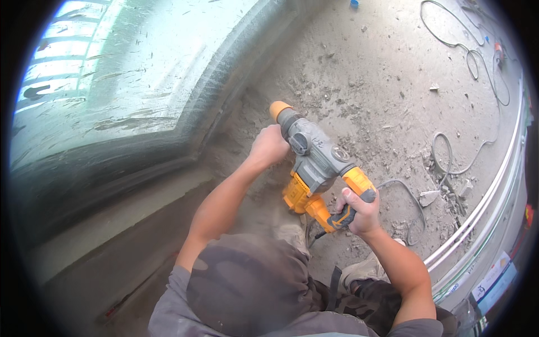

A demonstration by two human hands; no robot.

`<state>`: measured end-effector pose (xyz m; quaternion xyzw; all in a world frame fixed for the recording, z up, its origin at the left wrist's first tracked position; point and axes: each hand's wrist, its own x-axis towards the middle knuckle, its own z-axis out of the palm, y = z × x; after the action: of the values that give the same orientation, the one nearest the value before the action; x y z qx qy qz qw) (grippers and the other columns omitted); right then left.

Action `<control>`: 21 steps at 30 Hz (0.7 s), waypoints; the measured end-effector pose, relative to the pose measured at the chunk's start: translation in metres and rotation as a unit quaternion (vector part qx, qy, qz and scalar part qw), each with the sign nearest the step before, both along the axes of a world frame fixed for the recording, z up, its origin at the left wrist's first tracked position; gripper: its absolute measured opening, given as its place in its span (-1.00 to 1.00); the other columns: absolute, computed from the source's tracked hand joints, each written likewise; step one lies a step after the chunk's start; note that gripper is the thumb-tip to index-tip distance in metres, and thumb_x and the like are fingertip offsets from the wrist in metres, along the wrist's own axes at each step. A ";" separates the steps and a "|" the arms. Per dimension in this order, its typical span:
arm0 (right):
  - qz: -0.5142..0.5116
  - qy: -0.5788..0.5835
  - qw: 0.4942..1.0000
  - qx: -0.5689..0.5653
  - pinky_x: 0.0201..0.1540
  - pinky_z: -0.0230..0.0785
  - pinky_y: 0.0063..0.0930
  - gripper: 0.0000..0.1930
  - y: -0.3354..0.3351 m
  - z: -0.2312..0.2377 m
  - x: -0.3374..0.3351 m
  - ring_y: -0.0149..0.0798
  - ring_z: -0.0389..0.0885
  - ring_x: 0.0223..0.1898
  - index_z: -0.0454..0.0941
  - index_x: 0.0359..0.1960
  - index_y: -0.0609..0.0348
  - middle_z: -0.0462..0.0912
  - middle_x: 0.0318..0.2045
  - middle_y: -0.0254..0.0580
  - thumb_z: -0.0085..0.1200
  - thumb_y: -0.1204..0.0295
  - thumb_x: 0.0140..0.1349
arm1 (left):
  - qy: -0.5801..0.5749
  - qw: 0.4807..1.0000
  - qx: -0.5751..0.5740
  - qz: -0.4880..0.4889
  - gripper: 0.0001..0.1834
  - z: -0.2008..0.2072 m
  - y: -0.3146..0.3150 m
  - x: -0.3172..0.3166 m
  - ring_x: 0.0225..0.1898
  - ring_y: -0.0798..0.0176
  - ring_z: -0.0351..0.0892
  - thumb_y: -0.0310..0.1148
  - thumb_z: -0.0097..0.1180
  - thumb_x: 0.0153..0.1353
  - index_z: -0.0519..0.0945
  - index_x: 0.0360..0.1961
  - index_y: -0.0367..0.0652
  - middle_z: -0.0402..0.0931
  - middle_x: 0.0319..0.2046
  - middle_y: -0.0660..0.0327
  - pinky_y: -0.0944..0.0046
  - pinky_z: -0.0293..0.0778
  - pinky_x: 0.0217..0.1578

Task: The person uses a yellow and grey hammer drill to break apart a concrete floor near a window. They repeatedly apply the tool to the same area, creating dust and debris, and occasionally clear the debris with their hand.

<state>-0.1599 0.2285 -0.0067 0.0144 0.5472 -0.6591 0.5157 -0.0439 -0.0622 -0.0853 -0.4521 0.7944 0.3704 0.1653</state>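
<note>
A yellow-and-grey rotary hammer (317,163) is held in front of me between both hands, its orange-tipped nose pointing toward the far left, near the foot of the glass. My left hand (269,147) is closed in a fist beside the front collar; what it wraps round is mostly hidden by the fingers. My right hand (361,209) grips the yellow-and-black rear handle, thumb over its near side. No bit can be made out past the nose. A dark power cord (317,237) leaves the handle's lower end.
A dusty glass pane (135,67) in a dark frame stands at the left, with a ledge (123,224) below. Rubble (359,101) and dust cover the concrete floor. A grey cable (449,157) loops at the right, near broken chunks (429,197) and white pipes (477,208). My bent knee (247,281) is close.
</note>
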 end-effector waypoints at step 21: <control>0.268 0.283 0.919 0.056 0.02 0.57 -0.41 -0.43 -0.092 0.155 -0.007 -0.42 0.71 -0.07 0.62 0.17 0.36 0.78 -0.08 -0.21 0.56 0.18 0.35 | 0.299 0.889 0.224 0.264 -0.72 0.059 0.007 0.016 -0.53 0.41 0.56 -0.23 0.25 0.47 0.76 -0.14 -0.29 0.64 -0.43 0.25 0.27 0.47 -0.58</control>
<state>-0.1669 0.1370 0.1479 -0.2909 0.6902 -0.4410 0.4945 -0.0277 -0.0556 -0.0267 -0.4642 0.5534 0.6861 -0.0874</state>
